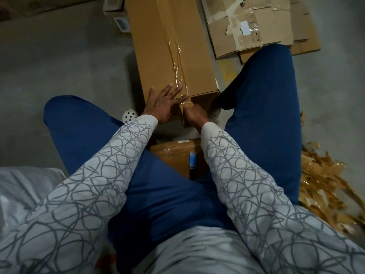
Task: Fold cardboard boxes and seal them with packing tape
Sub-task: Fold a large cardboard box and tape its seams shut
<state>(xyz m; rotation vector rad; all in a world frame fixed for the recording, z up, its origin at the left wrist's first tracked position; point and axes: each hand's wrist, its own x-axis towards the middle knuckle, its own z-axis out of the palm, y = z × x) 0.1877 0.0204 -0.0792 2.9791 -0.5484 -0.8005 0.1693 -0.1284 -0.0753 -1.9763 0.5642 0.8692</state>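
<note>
- Head view: left grip (165, 103) lies flat with fingers spread on the top of the long cardboard box (167, 46), at its near end.
- Right grip (194, 115) is curled against the box's near end face, where the clear tape (175, 54) folds down; whether it pinches the tape cannot be told.
- The box lies on the floor (59, 56) between the person's knees, with the tape running along its top seam.
- Flattened cardboard (256, 26) lies beyond the right knee.

A grey concrete floor (59, 66) carries a long box (167, 46), with flattened cardboard (266, 26) piled just beside it at the far right. Crumpled brown scraps (324, 184) litter the right edge; a small labelled box (118, 20) sits far left.
</note>
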